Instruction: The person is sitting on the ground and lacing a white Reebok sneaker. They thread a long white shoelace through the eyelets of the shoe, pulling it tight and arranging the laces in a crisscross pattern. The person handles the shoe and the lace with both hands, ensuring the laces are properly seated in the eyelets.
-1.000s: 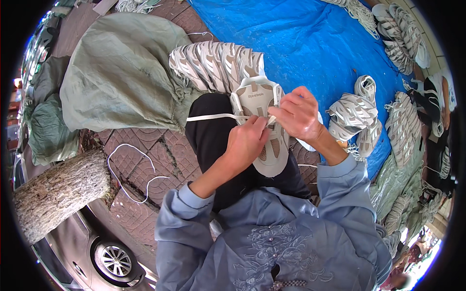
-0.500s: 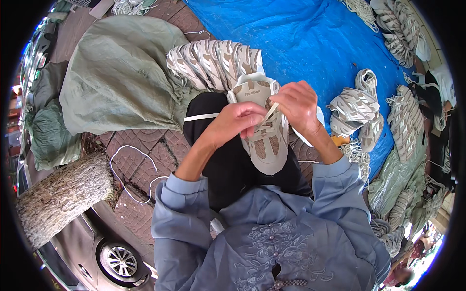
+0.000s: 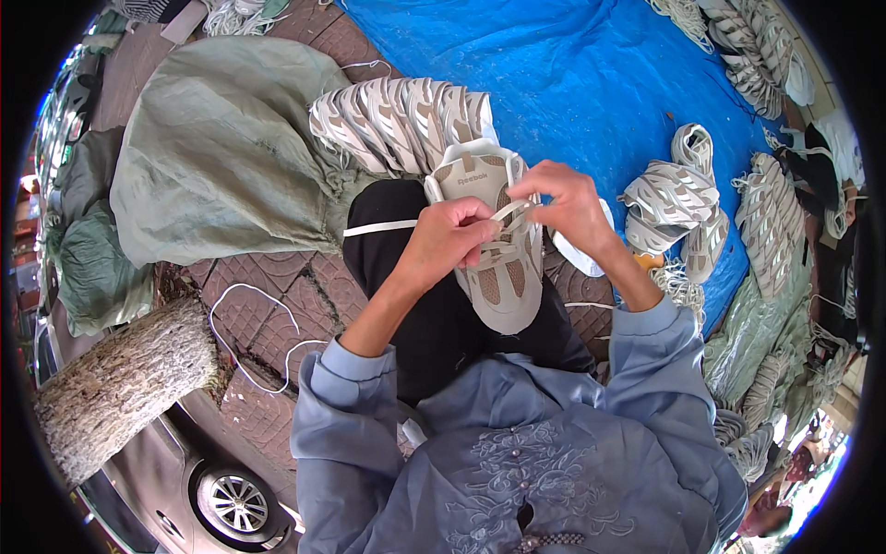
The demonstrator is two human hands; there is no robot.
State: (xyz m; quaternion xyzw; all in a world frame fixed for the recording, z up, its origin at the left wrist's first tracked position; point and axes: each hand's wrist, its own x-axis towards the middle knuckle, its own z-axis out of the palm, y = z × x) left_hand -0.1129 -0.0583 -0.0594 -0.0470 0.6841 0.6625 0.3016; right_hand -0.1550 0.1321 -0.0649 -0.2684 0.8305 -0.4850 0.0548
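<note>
Evidently the lacing is midway: the shoe (image 3: 494, 245) rests on the person's lap, the left hand (image 3: 449, 242) is pinched on the white lace (image 3: 383, 227) that trails left, and the right hand (image 3: 565, 205) grips a loop of it over the tongue. Next, I judge, the lace end must find the following eyelet and be pulled snug. Beyond lie a blue tarp (image 3: 591, 83), a row of shoes (image 3: 397, 120), a green sack (image 3: 217, 152) on brick paving, and a log (image 3: 125, 383) near left.

Left hand (image 3: 449, 242) lower on shoe (image 3: 494, 249)
</note>
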